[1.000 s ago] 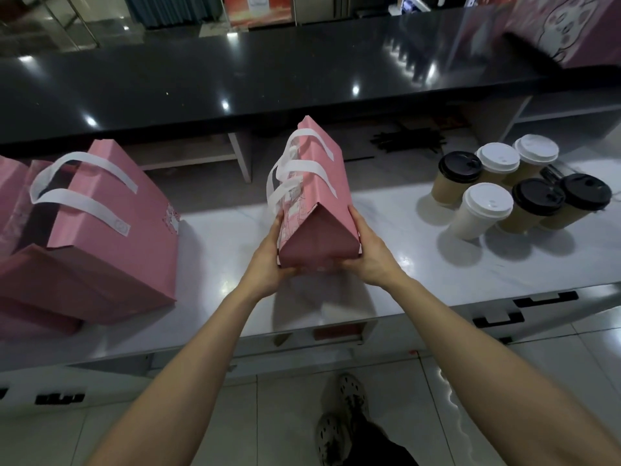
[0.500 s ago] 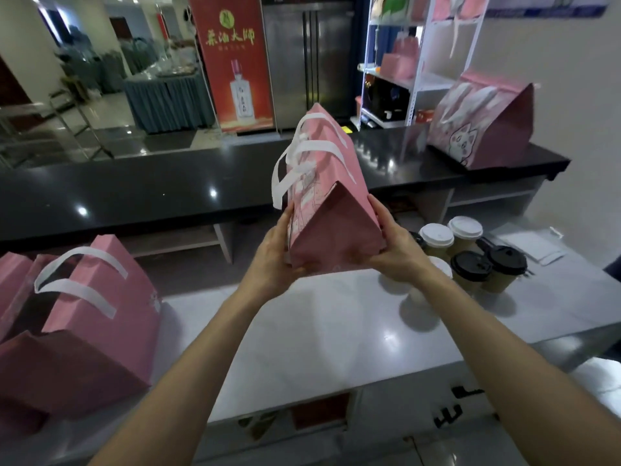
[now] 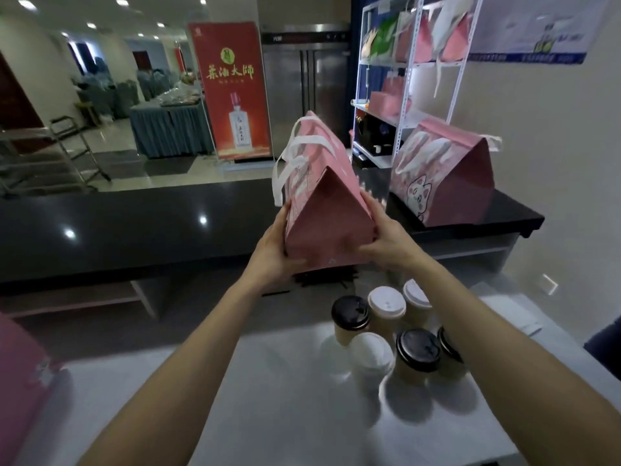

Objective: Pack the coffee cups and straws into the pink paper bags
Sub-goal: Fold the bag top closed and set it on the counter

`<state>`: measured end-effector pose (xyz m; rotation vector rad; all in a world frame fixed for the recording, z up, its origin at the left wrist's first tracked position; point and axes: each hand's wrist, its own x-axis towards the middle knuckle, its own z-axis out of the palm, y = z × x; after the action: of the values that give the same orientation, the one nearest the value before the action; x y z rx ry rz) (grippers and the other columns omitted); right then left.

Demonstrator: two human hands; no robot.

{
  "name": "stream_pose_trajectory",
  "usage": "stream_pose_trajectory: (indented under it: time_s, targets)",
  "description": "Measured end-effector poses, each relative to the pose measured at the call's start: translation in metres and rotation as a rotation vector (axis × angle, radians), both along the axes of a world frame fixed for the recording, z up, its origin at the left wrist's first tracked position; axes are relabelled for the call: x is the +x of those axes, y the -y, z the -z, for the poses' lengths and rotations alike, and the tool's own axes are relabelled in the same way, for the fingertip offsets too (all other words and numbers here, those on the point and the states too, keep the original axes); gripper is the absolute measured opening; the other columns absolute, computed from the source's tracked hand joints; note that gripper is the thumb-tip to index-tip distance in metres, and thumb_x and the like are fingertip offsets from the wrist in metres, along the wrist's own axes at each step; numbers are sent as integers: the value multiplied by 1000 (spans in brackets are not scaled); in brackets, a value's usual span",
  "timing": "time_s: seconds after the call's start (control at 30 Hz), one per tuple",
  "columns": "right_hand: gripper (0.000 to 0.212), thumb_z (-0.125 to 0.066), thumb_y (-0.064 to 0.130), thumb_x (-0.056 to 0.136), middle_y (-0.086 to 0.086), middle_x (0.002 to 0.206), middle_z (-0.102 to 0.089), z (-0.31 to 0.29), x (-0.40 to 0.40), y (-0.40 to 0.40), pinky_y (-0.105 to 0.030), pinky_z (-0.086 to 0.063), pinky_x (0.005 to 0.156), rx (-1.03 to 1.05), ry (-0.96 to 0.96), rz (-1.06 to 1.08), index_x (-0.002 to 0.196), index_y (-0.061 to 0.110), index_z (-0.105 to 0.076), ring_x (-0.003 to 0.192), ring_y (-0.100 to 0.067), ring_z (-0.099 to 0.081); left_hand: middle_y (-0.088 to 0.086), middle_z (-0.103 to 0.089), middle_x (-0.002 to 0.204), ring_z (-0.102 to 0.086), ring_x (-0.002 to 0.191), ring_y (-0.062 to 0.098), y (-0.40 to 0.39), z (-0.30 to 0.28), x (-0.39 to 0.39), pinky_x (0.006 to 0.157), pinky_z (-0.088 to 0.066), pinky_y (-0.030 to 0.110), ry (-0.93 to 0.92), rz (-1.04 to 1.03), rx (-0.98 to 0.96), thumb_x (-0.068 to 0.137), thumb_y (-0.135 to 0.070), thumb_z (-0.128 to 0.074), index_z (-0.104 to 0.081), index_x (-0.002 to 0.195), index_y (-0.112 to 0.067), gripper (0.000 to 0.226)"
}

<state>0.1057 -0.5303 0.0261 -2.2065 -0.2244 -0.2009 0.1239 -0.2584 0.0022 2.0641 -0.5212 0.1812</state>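
Hands outstretched, a person lifts a closed pink paper bag with white ribbon handles [image 3: 324,196] above the white counter [image 3: 285,398]. Left hand [image 3: 274,253] and right hand [image 3: 386,242] grip its lower corners from either side, fingers curled around the base. Six lidded paper coffee cups [image 3: 386,334], black- and white-topped, stand clustered on the counter below the bag. Another pink paper bag with a cat print [image 3: 443,179] sits on the raised black counter [image 3: 134,223] just beyond.

Both forearms are bare up to the frame's lower edge, no sleeve reaching into view; the left hand [image 3: 273,256] and right hand [image 3: 386,242] wear no gloves, rings, watch or wristband.
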Motion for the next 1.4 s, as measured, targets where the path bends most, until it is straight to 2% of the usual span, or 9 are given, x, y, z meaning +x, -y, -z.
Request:
stream_pose_trajectory:
  time_s: [0.07,0.17,0.27,0.4,0.57,0.77,1.23,1.33,1.4]
  targets:
    - [122,-81,60,59,28,114,-64,6,22,21,-19,-54,83,-33,-37,-23,156,72,-8,94,9,-70,-21,-64,144,-63,131,2,26,6,15,109,-57,41,-44,-30,-33,60,-59,-102,-16,164,-63,135]
    - [130,-76,59,61,13,120,-67,13,48,46,-18,-53,82,-105,-123,-63,169,48,-4,101,-1,-69,-18,-67,136,-66,122,6,59,17,31,102,-58,37,-86,-108,-8,56,-66,-100,-16,163,-60,136]
    - [127,-80,45,70,13,126,-66,20,56,73,-17,-52,81,-191,-114,-86,170,44,-2,104,-4,-69,-14,-69,135,-68,121,13,82,24,46,102,-58,38,-98,-153,15,56,-64,-100,-19,160,-65,132]
    - [98,-82,57,82,9,141,-66,39,49,119,-40,-58,99,-357,-97,-16,163,33,-33,122,-14,-66,-15,-67,139,-66,126,12,109,21,68,109,-56,41,-131,-162,22,56,-66,-101,-22,160,-62,131]
    - [78,-74,58,94,-3,148,-62,73,39,150,-45,-56,101,-605,-274,-82,159,26,-47,129,-26,-61,-7,-63,147,-63,133,19,143,16,97,114,-53,44,-142,-175,59,65,-60,-101,-16,169,-48,134]
    - [72,-72,57,97,-5,147,-63,91,44,156,-42,-54,98,-619,-293,-104,156,23,-51,130,-28,-61,-1,-58,157,-59,140,25,169,14,116,117,-50,46,-137,-160,109,66,-62,-98,-14,171,-41,137]
    - [68,-72,55,97,-8,146,-63,102,43,147,-36,-47,87,-575,-328,-80,152,19,-53,127,-30,-62,-10,-56,156,-57,141,17,181,6,124,121,-48,43,-167,-120,136,58,-67,-100,-12,171,-41,145]
    - [70,-70,54,98,-4,152,-59,93,39,136,-39,-52,100,-558,-295,-92,157,22,-50,134,-27,-59,-7,-47,165,-48,149,14,161,4,111,123,-45,44,-186,-138,173,69,-55,-100,-18,173,-34,134]
    - [70,-70,55,98,-1,155,-57,86,36,123,-41,-51,107,-541,-254,-114,157,24,-51,139,-25,-56,-2,-48,166,-49,149,14,135,5,92,119,-50,42,-165,-166,240,80,-50,-94,-34,169,-32,109]
